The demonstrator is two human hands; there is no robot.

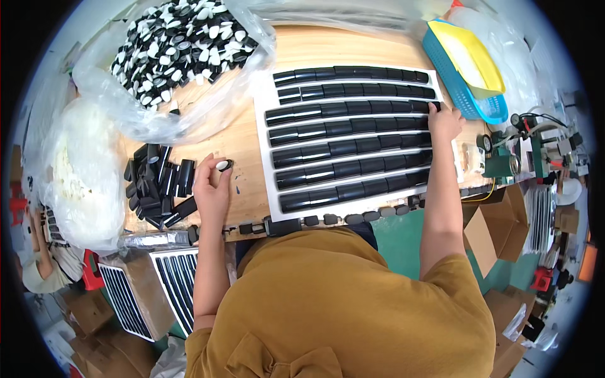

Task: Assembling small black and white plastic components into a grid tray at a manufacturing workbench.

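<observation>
My left hand (pixel 211 184) pinches a small oval piece with a white face and black edge (pixel 223 166), above the wooden table. Beside that hand lies a loose heap of glossy black tube-like pieces (pixel 154 189). On a white board (pixel 266 170) in front of me, more black pieces lie end to end in several rows. My right hand (pixel 446 123) is at the right end of the third row from the far side, its fingers closed on the end black piece (pixel 433 107). The fingertips partly cover that piece.
A large pile of small black and white oval pieces (pixel 183 47) sits in clear plastic sheeting at the far left. Blue and yellow baskets (pixel 463 69) stand far right, near a green bench device (pixel 501 165). Open cardboard boxes (pixel 498 227) are beside the table.
</observation>
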